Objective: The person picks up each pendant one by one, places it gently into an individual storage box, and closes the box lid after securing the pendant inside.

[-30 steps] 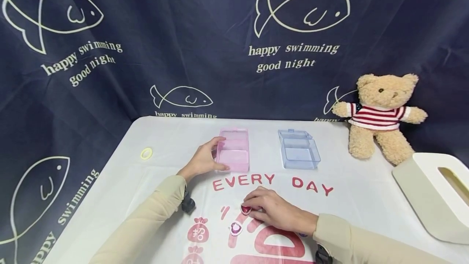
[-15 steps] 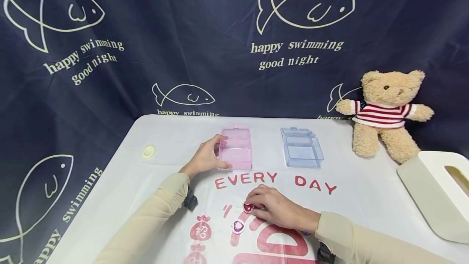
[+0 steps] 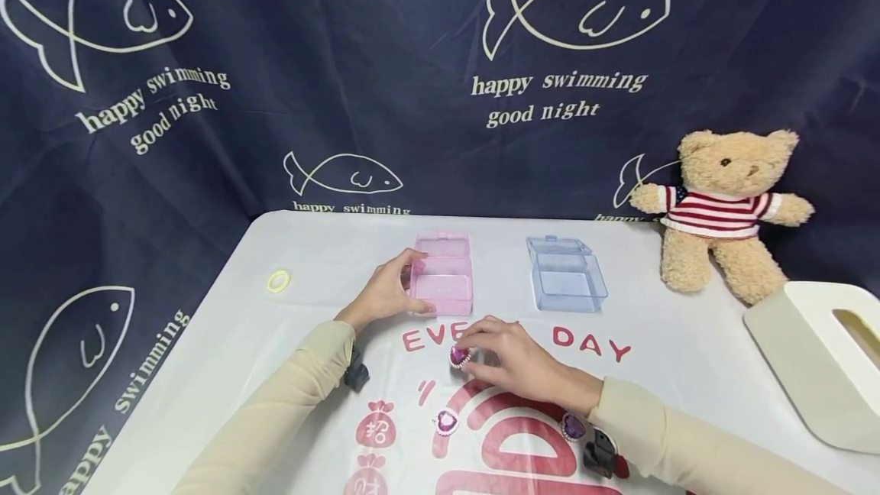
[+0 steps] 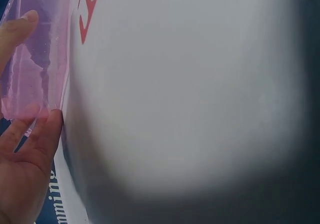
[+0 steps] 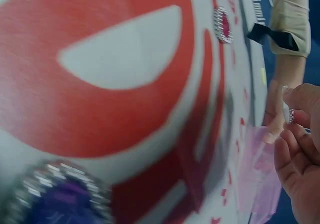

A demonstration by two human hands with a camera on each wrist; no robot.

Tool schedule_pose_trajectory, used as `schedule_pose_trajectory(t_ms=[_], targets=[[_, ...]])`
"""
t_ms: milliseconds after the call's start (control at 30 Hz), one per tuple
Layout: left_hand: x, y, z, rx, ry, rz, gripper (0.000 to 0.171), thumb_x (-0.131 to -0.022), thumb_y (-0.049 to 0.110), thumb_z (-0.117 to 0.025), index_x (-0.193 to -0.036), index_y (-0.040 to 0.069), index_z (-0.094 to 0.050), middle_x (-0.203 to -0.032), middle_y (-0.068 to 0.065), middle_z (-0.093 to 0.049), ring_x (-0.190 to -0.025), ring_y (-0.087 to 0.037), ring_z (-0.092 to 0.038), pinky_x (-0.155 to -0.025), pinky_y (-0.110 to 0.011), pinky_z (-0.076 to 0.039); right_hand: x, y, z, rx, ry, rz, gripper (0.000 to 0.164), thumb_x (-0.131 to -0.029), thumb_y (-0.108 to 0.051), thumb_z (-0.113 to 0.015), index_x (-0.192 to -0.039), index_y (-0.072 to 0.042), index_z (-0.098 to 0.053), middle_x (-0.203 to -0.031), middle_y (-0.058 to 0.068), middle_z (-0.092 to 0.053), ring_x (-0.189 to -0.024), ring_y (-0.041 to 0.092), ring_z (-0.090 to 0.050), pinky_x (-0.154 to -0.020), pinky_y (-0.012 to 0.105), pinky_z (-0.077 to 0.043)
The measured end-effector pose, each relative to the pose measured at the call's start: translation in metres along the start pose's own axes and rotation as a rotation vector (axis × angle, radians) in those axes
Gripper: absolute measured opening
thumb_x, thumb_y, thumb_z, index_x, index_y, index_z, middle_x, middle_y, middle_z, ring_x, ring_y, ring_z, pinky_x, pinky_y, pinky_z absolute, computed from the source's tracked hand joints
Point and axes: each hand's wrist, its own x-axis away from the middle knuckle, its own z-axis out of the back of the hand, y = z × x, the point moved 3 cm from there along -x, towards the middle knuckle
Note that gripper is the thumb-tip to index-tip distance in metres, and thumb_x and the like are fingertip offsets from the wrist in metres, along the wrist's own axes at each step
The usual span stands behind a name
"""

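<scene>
My left hand (image 3: 381, 292) holds the left side of an open pink see-through plastic box (image 3: 450, 305), thumb at its front and fingers farther back. In the left wrist view the thumb reaches over the pink wall. My right hand (image 3: 516, 357) pinches a heart-shaped pinkish-red gem (image 3: 458, 357) with a silver beaded rim, held up above the table in front of the pink box. Nearer me, a similar purple-pink heart gem (image 3: 446, 422) lies on the cloth. A dark purple gem (image 3: 573, 426) with a beaded rim lies beneath my right wrist.
An open blue see-through box (image 3: 571, 302) stands right of the pink one. A pale yellow ring (image 3: 269, 282) lies at left. Toward the right are a teddy bear (image 3: 732, 216) and a beige box with a slotted white lid (image 3: 791, 350). A dark fish-print curtain (image 3: 426, 98) hangs behind.
My right hand has lifted the heart gem off the cloth and moved away from me toward the pink box, uncovering the dark purple gem. The left hand keeps its hold.
</scene>
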Motion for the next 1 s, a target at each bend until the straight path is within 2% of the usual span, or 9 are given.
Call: schedule_pose_trajectory(t_ms=[133,300,433,733,1000], targets=[[0.0,-0.001,0.001,-0.003,0.007,-0.006,0.091,-0.055,0.02,-0.094,-0.134,0.015,-0.05,-0.132,-0.014,-0.059,-0.12,-0.036,-0.058,-0.099,-0.046,-0.049,-0.009,0.002,0.006,-0.012,0.055,-0.013,0.023,-0.081,-0.016,-0.077,-0.103,-0.009,-0.074,-0.103,0.001,-0.07,-0.095,0.013,-0.065,-0.077,0.026,-0.056],[-0.001,0.0,-0.001,-0.005,0.01,-0.047,0.092,-0.055,0.02,-0.093,-0.134,0.012,-0.049,-0.13,-0.017,-0.059,-0.118,-0.039,-0.059,-0.097,-0.047,-0.05,-0.02,0.009,0.014,-0.023,0.121,-0.063,0.022,-0.08,-0.014,-0.079,-0.101,-0.008,-0.074,-0.101,0.003,-0.07,-0.091,0.015,-0.065,-0.071,0.028,-0.056],[0.0,0.001,-0.001,0.004,-0.003,-0.036,0.091,-0.055,0.02,-0.094,-0.135,0.013,-0.048,-0.132,-0.016,-0.059,-0.119,-0.037,-0.059,-0.099,-0.046,-0.049,-0.034,0.019,0.018,-0.028,0.155,-0.115,0.021,-0.08,-0.01,-0.077,-0.101,-0.007,-0.074,-0.101,0.004,-0.071,-0.094,0.016,-0.066,-0.075,0.031,-0.056],[0.001,0.0,0.004,-0.021,-0.012,-0.012,0.09,-0.056,0.018,-0.093,-0.135,0.017,-0.049,-0.132,-0.011,-0.058,-0.121,-0.034,-0.058,-0.1,-0.045,-0.048,-0.078,0.041,0.009,-0.028,0.146,-0.169,0.019,-0.081,-0.008,-0.074,-0.099,-0.004,-0.073,-0.097,0.009,-0.072,-0.087,0.022,-0.066,-0.071,0.034,-0.057],[0.0,-0.001,0.001,-0.014,-0.004,-0.03,0.09,-0.055,0.014,-0.093,-0.134,0.016,-0.049,-0.128,-0.01,-0.06,-0.117,-0.031,-0.06,-0.099,-0.043,-0.049,-0.098,0.051,-0.008,0.016,0.076,-0.201,0.017,-0.081,-0.009,-0.074,-0.097,-0.003,-0.074,-0.096,0.01,-0.074,-0.09,0.022,-0.069,-0.079,0.036,-0.057]])
